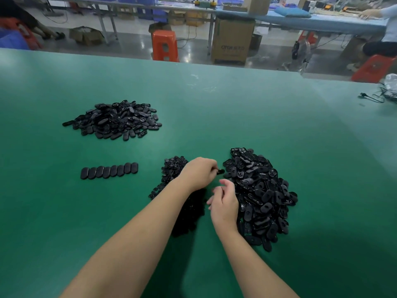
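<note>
A row of parts [109,171] lies left of the small heap [171,167].

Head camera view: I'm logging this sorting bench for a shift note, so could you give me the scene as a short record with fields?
surface: green table
left hand: pinches one black oval part
right hand: fingers loosely curled, nothing seen in its grip
big pile: black parts, right of both hands
small pile: partly hidden by the left hand and forearm
far pile: further back on the left
row: parts laid side by side, left of the small pile
</note>
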### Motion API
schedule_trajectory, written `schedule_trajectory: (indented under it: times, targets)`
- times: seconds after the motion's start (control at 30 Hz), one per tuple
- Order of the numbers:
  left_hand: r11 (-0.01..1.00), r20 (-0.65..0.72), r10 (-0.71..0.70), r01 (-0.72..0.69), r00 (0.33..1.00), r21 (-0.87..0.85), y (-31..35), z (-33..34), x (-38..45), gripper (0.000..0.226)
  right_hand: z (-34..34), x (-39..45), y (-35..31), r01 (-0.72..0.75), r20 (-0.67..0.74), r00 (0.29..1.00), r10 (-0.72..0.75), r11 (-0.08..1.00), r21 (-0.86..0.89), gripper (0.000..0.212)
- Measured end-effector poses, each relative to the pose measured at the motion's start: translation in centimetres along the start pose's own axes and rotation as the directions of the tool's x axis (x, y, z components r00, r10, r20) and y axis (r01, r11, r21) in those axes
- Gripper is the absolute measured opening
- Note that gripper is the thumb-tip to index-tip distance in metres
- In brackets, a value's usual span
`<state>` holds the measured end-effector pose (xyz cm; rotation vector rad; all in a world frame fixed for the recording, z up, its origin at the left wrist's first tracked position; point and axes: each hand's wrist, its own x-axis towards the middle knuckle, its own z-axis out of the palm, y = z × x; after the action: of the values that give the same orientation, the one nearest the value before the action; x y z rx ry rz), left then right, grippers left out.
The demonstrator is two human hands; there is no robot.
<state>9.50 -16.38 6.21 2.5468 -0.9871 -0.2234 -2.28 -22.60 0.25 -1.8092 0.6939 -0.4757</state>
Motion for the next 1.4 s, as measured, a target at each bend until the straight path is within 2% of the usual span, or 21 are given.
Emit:
schedule_trajectory:
  times: [0.07,0.2,0.37,0.47,0.57,0.63,0.73,0.87,1.0,1.17,1.4]
  targets:
    - [0.989,-0.028,-0.036,0.031,0.999,-0.143,-0.8,-0.2,-1.3,0.021,0.0,0.1,0.1,-0.011,0.005,1.000,0.011,1.000,0.020,0.026]
    - [0.979,0.001,-0.010,0.010,1.000,-0.203,-1.2,0.5,-3.7,0.021,-0.1,0.1,0.2,0.042,0.040,0.998,-0.041,0.999,-0.025,0.025]
    - [0.992,-0.089,-0.056,0.045,0.994,-0.121,-0.9,1.5,-4.7,0.028,-0.2,0.1,0.3,0.063,0.057,0.997,-0.060,0.997,-0.053,0.002]
    - [0.997,-0.242,-0.071,0.058,0.968,-0.059,-1.3,1.1,-5.5,0.027,-0.1,0.1,0.4,0.048,0.046,0.998,-0.046,0.998,-0.047,0.006]
    - [0.983,-0.349,-0.182,0.170,0.920,-0.064,-3.4,-0.4,-6.4,0.022,-0.1,0.0,0.4,0.027,0.048,0.999,-0.025,0.999,-0.029,0.009]
    - [0.950,-0.323,-0.313,0.295,0.893,-0.105,-5.8,-1.5,-7.2,0.020,-0.1,0.0,0.4,0.019,0.061,0.998,-0.018,1.000,-0.018,0.011]
    - [0.892,-0.204,-0.446,0.414,0.872,-0.181,-9.7,-2.6,-8.8,0.017,-0.1,0.1,0.5,0.012,0.077,0.997,-0.012,1.000,0.008,0.008]
    - [0.850,-0.055,-0.488,0.461,0.871,-0.254,-13.3,-3.1,-11.1,0.017,-0.1,0.0,0.5,0.010,0.087,0.996,-0.013,0.999,0.041,0.015]
    - [0.847,0.051,-0.458,0.453,0.887,-0.277,-14.4,-3.1,-12.7,0.022,-0.1,-0.1,0.3,0.020,0.086,0.996,-0.023,0.999,0.032,0.020]
    - [0.874,0.030,-0.433,0.428,0.901,-0.229,-13.6,-2.7,-12.6,0.024,-0.3,-0.2,0.2,0.025,0.092,0.995,-0.026,1.000,0.019,0.020]
    - [0.887,-0.016,-0.437,0.428,0.899,-0.175,-12.5,-2.3,-12.5,0.008,-0.3,-0.2,0.1,0.024,0.087,0.996,-0.024,1.000,0.008,0.014]
